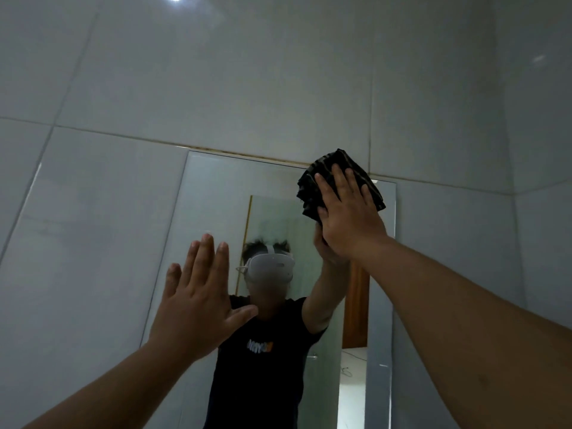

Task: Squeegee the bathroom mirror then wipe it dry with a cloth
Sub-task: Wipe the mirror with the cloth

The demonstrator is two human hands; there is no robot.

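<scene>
The tall frameless mirror (216,193) hangs on the tiled wall, its top edge along a grout line. A dark ribbed cloth (335,168) is pressed flat against the mirror's upper right corner under my right hand (349,218), whose fingers are spread over it. My left hand (198,301) is raised with its palm toward the mirror's left edge, fingers apart and holding nothing. No squeegee is in view. The mirror reflects a person in a dark shirt wearing a white headset.
Large pale grey wall tiles (247,88) surround the mirror. A wall corner (513,193) runs close to the mirror's right side. A brown door (356,311) and a bright floor show in the reflection.
</scene>
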